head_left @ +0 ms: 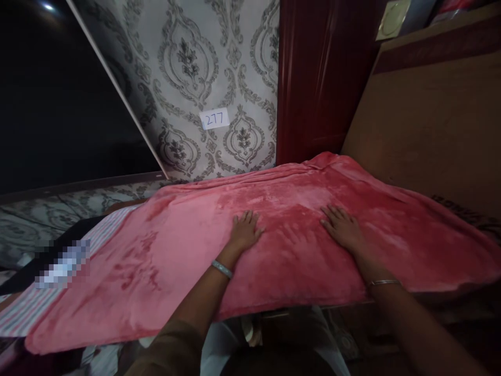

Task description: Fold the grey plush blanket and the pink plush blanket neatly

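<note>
A pink-red plush blanket (183, 250) lies spread over a long surface in front of me. My left hand (246, 230) rests flat on its middle, palm down with fingers apart. Further right, my right hand (341, 225) also presses flat on the plush, fingers spread. Between the two hands a handprint shows in the pile. Low folds run along the blanket's back edge, and it bunches up at the far right corner. Neither hand holds anything.
A striped cloth (39, 303) pokes out under the blanket's left end, with a blurred item on it. A dark screen (70, 99) stands at the back left. A large cardboard box (438, 120) leans at the right. Patterned wall (188, 104) and a dark red panel (317, 78) are behind.
</note>
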Tool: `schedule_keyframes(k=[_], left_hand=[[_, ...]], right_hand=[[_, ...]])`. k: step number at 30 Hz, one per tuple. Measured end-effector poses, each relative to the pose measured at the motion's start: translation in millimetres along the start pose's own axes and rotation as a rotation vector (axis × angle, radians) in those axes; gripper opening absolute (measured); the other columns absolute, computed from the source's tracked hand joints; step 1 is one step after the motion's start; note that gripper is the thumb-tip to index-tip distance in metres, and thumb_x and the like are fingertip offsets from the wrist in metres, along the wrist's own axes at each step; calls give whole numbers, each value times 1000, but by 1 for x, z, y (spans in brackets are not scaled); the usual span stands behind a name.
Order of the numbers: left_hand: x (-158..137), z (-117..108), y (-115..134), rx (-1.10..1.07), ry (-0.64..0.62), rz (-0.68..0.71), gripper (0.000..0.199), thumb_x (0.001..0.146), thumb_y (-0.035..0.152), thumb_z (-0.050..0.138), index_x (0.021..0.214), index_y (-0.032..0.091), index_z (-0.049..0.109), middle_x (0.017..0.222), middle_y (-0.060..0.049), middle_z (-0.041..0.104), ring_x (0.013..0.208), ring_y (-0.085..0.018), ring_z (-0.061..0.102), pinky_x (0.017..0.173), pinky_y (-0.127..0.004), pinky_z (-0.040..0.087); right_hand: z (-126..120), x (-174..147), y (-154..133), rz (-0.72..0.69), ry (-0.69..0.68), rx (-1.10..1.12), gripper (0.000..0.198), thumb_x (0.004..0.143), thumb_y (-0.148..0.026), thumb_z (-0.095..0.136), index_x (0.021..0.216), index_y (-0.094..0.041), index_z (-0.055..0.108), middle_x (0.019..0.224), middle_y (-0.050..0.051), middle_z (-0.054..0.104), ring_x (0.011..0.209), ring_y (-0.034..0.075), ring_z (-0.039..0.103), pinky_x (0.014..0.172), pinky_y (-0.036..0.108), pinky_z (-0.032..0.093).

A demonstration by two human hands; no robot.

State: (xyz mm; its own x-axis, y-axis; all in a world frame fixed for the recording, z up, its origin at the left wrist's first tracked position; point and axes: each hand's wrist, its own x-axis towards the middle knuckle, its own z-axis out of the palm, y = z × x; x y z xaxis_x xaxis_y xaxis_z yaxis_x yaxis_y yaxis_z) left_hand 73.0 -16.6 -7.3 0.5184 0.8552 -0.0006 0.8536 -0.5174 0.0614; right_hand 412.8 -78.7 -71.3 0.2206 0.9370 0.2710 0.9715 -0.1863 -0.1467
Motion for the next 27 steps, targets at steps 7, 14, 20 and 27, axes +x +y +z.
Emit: schedule_keyframes(k=[7, 14, 20, 27], left_hand=[[-15, -2, -48, 103, 27, -262, 63, 102, 55, 29, 157, 24, 37, 167, -14, 27, 154, -34, 24, 121, -59, 23], [22, -12, -20, 16, 40, -236, 65, 102, 50, 32, 158, 18, 33, 167, -18, 26, 155, -32, 23, 121, -58, 24], [58, 16, 66, -66, 52, 215, 65, 100, 55, 34, 157, 24, 35, 167, -12, 30, 155, -29, 23, 124, -58, 17], [64, 18, 38, -29, 68, -59, 74, 97, 66, 29, 157, 23, 37, 166, -17, 28, 155, -35, 23, 121, -63, 19]], right_hand=[[1, 1, -1, 15, -14, 0, 60, 101, -49, 26, 153, -24, 45, 162, 7, 39, 148, 31, 36, 117, 56, 34], [7, 4, 2, 10, 4, 0, 59, 101, -51, 27, 153, -29, 44, 162, 6, 40, 148, 31, 36, 116, 58, 34], [6, 4, 1, 12, -23, -13, 59, 102, -49, 26, 155, -28, 42, 163, 5, 38, 150, 29, 34, 118, 55, 32], [9, 3, 5, 5, -15, -10, 59, 102, -50, 26, 154, -28, 43, 163, 5, 39, 149, 29, 35, 118, 53, 33]])
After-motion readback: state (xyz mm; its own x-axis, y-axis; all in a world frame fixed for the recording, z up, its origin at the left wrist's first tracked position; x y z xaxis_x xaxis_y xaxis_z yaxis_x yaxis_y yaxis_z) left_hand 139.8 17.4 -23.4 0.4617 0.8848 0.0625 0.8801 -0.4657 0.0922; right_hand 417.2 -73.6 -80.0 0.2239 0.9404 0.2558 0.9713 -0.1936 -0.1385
